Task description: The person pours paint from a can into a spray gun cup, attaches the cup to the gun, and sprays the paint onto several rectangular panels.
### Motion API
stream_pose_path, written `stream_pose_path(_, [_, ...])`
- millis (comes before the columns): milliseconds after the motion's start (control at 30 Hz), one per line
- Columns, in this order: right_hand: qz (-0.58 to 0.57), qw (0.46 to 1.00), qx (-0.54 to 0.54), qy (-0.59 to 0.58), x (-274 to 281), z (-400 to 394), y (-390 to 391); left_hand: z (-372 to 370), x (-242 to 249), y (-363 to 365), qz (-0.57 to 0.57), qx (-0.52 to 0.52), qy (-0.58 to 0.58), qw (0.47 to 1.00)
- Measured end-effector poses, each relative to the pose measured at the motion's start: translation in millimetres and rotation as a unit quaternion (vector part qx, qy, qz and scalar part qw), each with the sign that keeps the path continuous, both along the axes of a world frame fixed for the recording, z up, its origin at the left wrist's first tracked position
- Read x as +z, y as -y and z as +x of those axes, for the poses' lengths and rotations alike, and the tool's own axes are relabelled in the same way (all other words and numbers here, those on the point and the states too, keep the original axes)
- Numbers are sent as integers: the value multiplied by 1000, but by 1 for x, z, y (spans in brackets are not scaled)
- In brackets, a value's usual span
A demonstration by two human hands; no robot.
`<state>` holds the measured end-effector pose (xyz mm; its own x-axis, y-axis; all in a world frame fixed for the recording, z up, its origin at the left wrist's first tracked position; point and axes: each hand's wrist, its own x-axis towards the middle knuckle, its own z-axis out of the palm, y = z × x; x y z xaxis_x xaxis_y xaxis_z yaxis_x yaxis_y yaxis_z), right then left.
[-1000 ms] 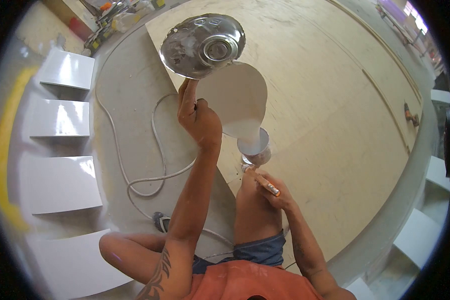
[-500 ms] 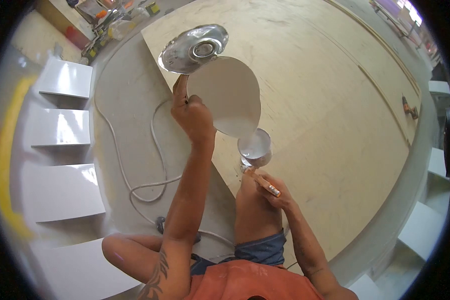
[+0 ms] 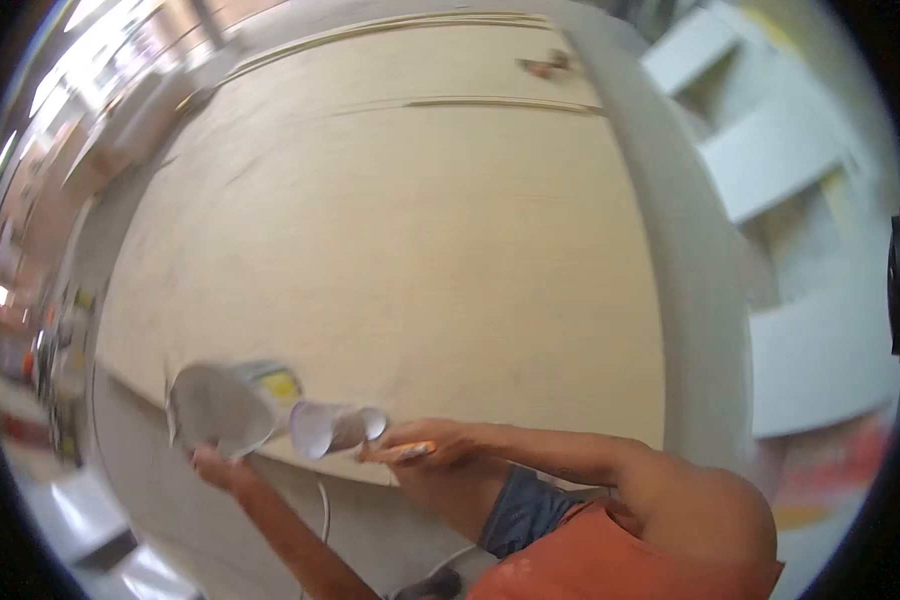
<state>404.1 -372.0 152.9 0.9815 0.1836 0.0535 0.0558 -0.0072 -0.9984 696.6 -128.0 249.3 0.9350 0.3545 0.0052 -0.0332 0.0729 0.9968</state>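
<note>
My left hand (image 3: 213, 467) is closed on the near rim of a large paint can (image 3: 225, 405), whose pale inside faces me and whose yellow label shows at the right. A lid seen edge-on (image 3: 172, 405) stands at its left side. Just right of the can is a small cup (image 3: 312, 430) with a whitish inside, beside my right hand (image 3: 438, 440). That hand's fingers are closed around an orange-handled tool (image 3: 410, 452) and appear to hold the cup too. Motion blur hides the finer grip. No stream shows between can and cup.
A large plywood panel (image 3: 400, 250) fills the middle, with thin wood strips (image 3: 500, 103) and a blurred drill (image 3: 543, 66) at its far end. White panels (image 3: 770, 165) stand at the right, others at the lower left. A cable (image 3: 325, 510) lies on the floor.
The view has swung round, so the panel appears turned. Can and cup now appear lower and further left. The pale stream from can to cup no longer shows, and the lid has turned edge-on.
</note>
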Motion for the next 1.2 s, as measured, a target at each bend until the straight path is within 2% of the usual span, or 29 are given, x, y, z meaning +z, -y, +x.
stream_pose_path(67, [-35,999,-3,-11,-12,3,-1,7,-1,12,-81,58,-49,994])
stream_pose_path(100, [-36,999,-17,-14,-18,5,-3,11,-5,19,-80,43,-53,994])
stream_pose_path(167, [15,999,-21,-21,-29,8,-11,-2,-6,33,-2,75,-97,992])
stream_pose_path(200, [36,999,-29,-4,-33,7,-12,-14,-5,46,62,85,-80,991])
stream_pose_path(233, [38,998,-46,-7,-2,-9,-4,-16,11,53,66,68,-83,992])
stream_pose_path(300, [-3,997,-64,41,7,-13,-3,29,-37,20,228,1,-127,965])
stream_pose_path(333, [0,997,-74,37,12,-14,-5,64,-65,3,244,14,-196,950])
stream_pose_path(367, [22,997,-71,37,17,-15,-5,83,-65,2,247,7,-196,949])
stream_pose_path(400, [47,996,-65,35,21,-17,-6,95,-63,-1,353,-59,-276,892])
stream_pose_path(433, [54,996,-66,32,27,-19,-7,100,-57,-5,452,-119,-350,812])
stream_pose_path(467, [38,993,-77,77,31,-16,-6,97,-48,2,456,-119,-350,809])
stream_pose_path(500, [21,988,-88,122,34,-15,-4,90,-43,14,416,-85,-319,847])
stream_pose_path(633, [61,987,-88,119,59,-21,-2,37,-14,63,234,61,-191,951])
stream_pose_path(667, [48,989,-79,115,62,-22,1,43,-17,53,234,64,-194,950])
stream_pose_path(733, [32,991,-68,109,65,-23,9,58,-22,34,459,-70,-179,867])
stream_pose_path(767, [26,989,-85,117,61,-23,8,64,-33,37,457,-69,-184,867])
stream_pose_path(800, [22,987,-98,124,56,-22,3,71,-48,39,255,-64,-184,947])
stream_pose_path(833, [29,989,-86,120,57,-21,-1,76,-61,29,47,-46,-174,983])
stream_pose_path(867, [45,986,-111,118,66,-22,2,104,-180,-76,56,-23,-178,982])
stream_pose_path(900, [65,983,-123,116,72,-21,5,235,-215,-151,-357,-174,-210,893])
stream_pose_path(933, [49,986,-112,117,74,-20,14,140,-214,-81,-349,-125,-198,908])
stream_pose_path(967, [37,987,-99,125,68,-17,12,99,-155,-30,-168,-124,-162,964])
stream_pose_path(1000, [5,988,-93,119,58,-21,11,76,-103,-1,20,-119,-139,983])
stream_pose_path(1033, [-31,988,-86,121,46,-22,11,49,-87,19,8,-117,-52,992])
stream_pose_path(1067, [17,990,-88,105,30,-24,7,17,-62,37,-31,-152,-22,988])
stream_pose_path(1133, [66,992,-66,82,15,-33,5,-11,-73,38,-11,-60,8,998])
stream_pose_path(1167, [109,988,-92,-60,12,-36,7,-25,-97,26,41,-53,4,998])
stream_pose_path(1200, [147,961,-119,-202,20,-40,15,-42,-125,20,97,-48,-2,994])
